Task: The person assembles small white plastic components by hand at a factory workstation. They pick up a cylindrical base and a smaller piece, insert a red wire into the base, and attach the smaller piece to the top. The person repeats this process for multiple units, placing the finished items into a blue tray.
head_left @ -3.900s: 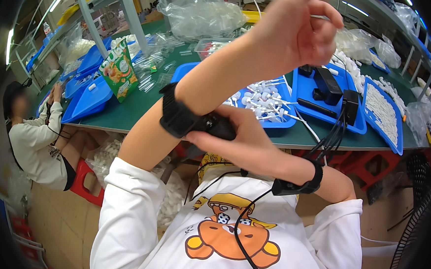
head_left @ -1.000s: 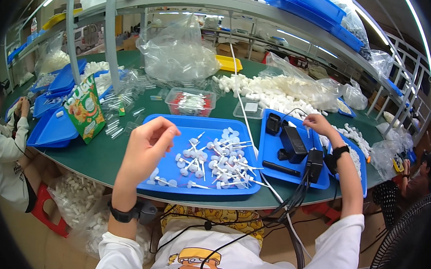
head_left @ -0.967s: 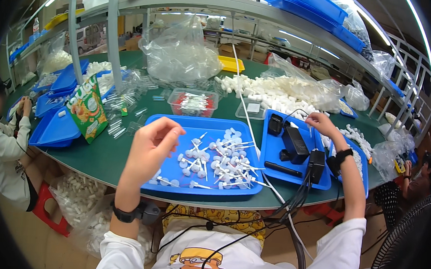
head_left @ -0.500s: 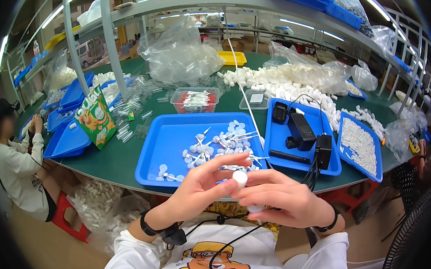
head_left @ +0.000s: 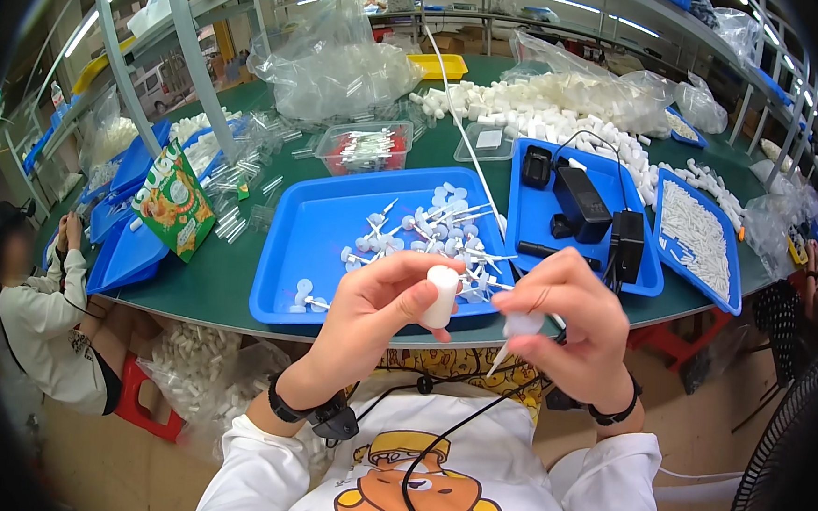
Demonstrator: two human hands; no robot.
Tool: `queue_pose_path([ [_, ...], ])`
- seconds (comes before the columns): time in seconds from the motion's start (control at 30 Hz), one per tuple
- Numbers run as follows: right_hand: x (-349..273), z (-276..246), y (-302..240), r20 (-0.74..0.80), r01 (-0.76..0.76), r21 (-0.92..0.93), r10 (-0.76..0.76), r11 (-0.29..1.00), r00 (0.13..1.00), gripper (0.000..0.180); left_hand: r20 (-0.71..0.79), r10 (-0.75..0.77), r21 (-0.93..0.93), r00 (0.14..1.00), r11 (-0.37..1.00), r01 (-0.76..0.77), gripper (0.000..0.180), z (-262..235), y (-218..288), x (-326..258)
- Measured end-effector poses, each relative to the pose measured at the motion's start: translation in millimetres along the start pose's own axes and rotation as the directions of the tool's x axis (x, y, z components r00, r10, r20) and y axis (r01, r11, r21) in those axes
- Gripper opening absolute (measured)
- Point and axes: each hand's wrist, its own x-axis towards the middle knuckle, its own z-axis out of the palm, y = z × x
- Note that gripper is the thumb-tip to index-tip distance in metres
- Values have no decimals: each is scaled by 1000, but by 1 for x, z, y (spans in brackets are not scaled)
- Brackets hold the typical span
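I am watching the left hand (head_left: pixel 368 314) gripping a short white plastic cylinder (head_left: pixel 441 296), thumb on the near side and fingers curled behind it, upright and just in front of the near rim of the big blue tray (head_left: pixel 312 240). The right hand (head_left: pixel 564 321) is closing around a small white capped piece with a thin stem (head_left: pixel 517 330); the stem is pointing down and toward me, out from under the fingers (the cap is partly hidden, so I cannot tell its exact shape). The two hands are hovering close together, the cylinder and the capped piece near each other but apart.

Inside the big blue tray, toward its right half, a loose heap of white stemmed pieces (head_left: pixel 438 239) is lying, with a few strays near its front left corner. Just right of that tray, a second blue tray (head_left: pixel 646 279) is holding black adapters and a black box (head_left: pixel 581 202). Further right again, a third blue tray (head_left: pixel 700 238) is carrying fine white bits. Behind the big tray, a clear tub with red-and-white parts (head_left: pixel 367 146) is sitting, and left of the tray a green snack bag (head_left: pixel 172 202) is standing tilted. Far left of the tray, a seated person (head_left: pixel 44 327) is working below the table (head_left: pixel 220 286) edge.
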Motion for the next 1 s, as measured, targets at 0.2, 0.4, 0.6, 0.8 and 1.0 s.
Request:
queue_pose_path([
  [0.2,-2,0,5,12,-157,373,164,914,986,31,25,-11,-64,1000,998,12,32,3,4,-3],
  [0.4,0,0,0,150,-307,700,288,645,946,28,37,-94,-261,995,960,101,28,4,6,1],
  [0.6,0,6,12,139,-192,663,133,724,981,30,44,-181,-154,983,971,185,33,2,5,-2],
  [0.8,5,9,17,176,-48,302,-6,952,984,34,60,-114,-134,992,984,121,33,4,2,-4],
  [1.0,6,8,17,134,-39,221,9,975,991,34,29,-220,-80,975,972,222,30,6,15,-5],
])
